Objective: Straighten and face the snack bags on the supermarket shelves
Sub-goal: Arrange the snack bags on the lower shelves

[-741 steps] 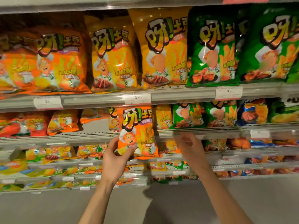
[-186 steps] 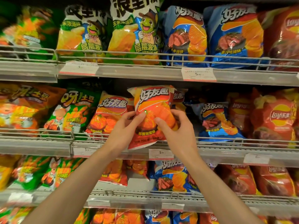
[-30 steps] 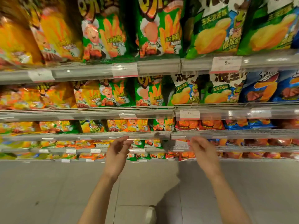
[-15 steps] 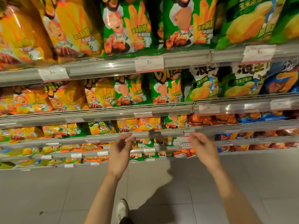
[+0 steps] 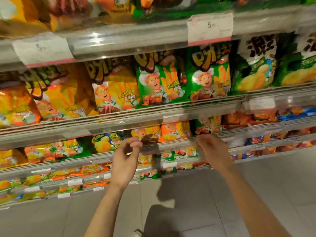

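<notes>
Snack bags (image 5: 159, 82) orange and green, blurred, left hand (image 5: 126, 156) and right hand (image 5: 212, 151) loosely curled, empty.

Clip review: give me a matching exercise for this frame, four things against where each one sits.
Things:
1. price tag marked 5
2. left hand
3. green chef bag
4. shoe

Places:
A. on the floor at the bottom edge of the view
B. on the rail of the top shelf, right of centre
C. raised before the lower shelves, left of the right hand
D. on the second shelf, right of the yellow chef bags

Pairs: 1-B, 2-C, 3-D, 4-A
</notes>
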Demonstrator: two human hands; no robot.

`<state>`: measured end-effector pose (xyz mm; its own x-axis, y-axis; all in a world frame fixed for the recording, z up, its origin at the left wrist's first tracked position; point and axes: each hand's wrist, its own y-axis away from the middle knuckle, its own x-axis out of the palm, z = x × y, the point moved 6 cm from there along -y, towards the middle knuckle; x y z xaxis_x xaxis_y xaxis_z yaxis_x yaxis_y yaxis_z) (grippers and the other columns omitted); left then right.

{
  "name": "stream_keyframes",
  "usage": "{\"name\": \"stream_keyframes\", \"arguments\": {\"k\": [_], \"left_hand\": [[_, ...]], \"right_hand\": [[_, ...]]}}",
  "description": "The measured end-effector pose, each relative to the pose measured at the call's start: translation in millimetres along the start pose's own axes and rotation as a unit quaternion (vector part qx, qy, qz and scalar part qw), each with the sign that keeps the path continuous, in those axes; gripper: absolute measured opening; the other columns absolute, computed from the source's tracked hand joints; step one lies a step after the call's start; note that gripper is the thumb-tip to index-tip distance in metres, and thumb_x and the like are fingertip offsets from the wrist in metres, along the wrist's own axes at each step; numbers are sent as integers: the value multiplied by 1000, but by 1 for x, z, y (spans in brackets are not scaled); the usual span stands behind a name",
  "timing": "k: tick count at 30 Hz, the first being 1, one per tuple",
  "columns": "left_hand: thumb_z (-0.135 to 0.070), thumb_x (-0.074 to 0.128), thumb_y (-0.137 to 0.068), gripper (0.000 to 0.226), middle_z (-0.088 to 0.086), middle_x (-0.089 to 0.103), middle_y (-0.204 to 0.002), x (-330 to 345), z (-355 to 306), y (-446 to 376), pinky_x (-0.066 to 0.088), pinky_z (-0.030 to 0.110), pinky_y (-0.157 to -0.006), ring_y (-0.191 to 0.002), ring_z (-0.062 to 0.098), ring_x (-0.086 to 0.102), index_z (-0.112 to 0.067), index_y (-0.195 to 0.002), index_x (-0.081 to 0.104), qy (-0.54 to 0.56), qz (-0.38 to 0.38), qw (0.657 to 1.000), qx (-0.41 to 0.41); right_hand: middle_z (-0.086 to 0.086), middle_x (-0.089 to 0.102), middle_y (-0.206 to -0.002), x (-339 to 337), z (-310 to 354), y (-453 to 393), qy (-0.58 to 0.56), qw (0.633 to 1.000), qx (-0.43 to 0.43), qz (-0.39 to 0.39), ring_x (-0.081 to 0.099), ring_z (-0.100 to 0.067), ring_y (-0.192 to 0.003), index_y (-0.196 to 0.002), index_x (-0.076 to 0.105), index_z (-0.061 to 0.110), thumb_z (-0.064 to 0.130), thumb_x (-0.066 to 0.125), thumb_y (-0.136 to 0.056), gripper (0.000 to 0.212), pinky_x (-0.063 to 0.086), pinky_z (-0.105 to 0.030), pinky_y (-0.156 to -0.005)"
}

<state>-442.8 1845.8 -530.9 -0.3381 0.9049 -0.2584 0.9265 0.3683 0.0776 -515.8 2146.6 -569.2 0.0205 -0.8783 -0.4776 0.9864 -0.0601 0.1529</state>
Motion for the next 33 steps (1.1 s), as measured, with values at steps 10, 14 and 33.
{"name": "stream_keyframes", "arguments": {"k": [10,14,33], "left_hand": [[-35,63,-97,20,-13,68,-102,53,84,-73,53,28,-88,-96,7,64,-23,-112,70,-207,-38,950,232],[-35,57,-89,30,6,65,-109,63,107,-97,42,33,-94,-103,29,58,-15,-107,72,-327,-107,867,361],[-24,63,-99,32,-2,56,-137,67,116,-90,42,25,-100,-122,14,52,-17,-130,66,-256,-101,899,342]], "right_hand": [[5,66,-103,48,-50,-85,45,978,-183,-84,64,-16,-93,-105,62,34,37,59,-97,10,52,-29,-83],[-5,64,-119,64,-59,-111,123,963,-205,-125,62,-19,-99,-135,56,15,46,57,-98,48,51,-37,-91],[2,61,-97,70,-49,-134,-30,965,-221,-136,56,-19,-94,-122,59,14,59,54,-95,54,47,-34,-79]]}}
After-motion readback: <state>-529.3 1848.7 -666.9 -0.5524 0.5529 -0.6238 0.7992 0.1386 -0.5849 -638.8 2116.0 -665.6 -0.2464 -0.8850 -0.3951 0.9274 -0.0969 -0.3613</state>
